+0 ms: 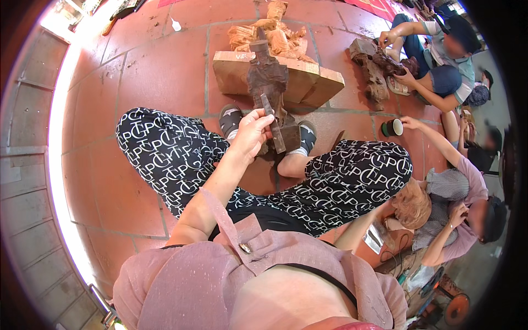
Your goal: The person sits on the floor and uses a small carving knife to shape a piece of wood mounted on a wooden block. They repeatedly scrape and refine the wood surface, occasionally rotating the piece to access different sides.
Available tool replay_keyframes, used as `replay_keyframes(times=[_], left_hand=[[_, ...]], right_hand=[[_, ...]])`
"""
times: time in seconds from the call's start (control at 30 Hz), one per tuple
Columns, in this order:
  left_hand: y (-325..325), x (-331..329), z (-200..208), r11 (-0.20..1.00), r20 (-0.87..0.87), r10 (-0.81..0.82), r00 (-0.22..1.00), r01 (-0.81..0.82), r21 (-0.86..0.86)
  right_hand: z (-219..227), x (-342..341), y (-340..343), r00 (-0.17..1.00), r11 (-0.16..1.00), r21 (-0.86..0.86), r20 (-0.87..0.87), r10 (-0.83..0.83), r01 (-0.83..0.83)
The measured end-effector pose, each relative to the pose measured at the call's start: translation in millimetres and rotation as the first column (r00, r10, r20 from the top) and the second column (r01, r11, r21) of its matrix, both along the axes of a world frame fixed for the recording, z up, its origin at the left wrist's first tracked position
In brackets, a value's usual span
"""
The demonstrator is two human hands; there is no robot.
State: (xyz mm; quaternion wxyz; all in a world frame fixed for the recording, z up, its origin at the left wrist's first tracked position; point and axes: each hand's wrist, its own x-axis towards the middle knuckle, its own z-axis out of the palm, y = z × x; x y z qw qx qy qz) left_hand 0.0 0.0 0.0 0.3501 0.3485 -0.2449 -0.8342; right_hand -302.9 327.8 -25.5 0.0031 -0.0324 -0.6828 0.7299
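My left hand [254,133] is closed around a flat, narrow grey bar [274,131], thumb and fingers pinching its upper part. The bar lies against a dark brown carved wooden piece [268,74] that stands upright between my feet; whether it is a file or a blade I cannot make out. Behind the carving rests a thick, pale-edged wooden block [308,82], with a light orange wood carving [275,36] at its back. My right forearm [357,230] reaches out to the right beside my knee, and its hand is hidden.
To the right, a person holds a dark cup [391,127] near my knee. Farther back, another person handles a dark wood carving [374,69]. A fan [456,308], cables and tools lie at the lower right. A small white bottle [176,25] is on the tiles.
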Motion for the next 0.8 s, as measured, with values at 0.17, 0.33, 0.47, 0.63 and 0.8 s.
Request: replay_keyframes(times=[0.17,0.33,0.47,0.63,0.8], left_hand=[[-4,-12,2,0.999,-0.023,-0.037,0.999,0.038,0.004],[-12,-13,3,0.999,0.003,-0.029,1.0,0.03,-0.027],[-13,-11,-5,0.997,0.076,-0.029,0.997,0.034,-0.068],[-5,-7,-29,0.999,0.056,0.026,0.998,-0.028,0.044],[-9,-12,-30,0.998,0.121,0.009,0.993,-0.001,-0.062]], right_hand=[[132,-2,-90,0.926,0.944,-0.224,-0.343,0.156,-0.243],[145,88,-201,0.453,0.504,0.64,-0.261,0.852,-0.58],[64,139,-255,0.16,0.133,0.529,0.005,0.987,-0.838],[35,166,-252,0.044,0.017,0.07,0.391,0.919,-0.997],[14,160,-243,0.013,0.172,-0.331,0.431,0.902,-0.928]])
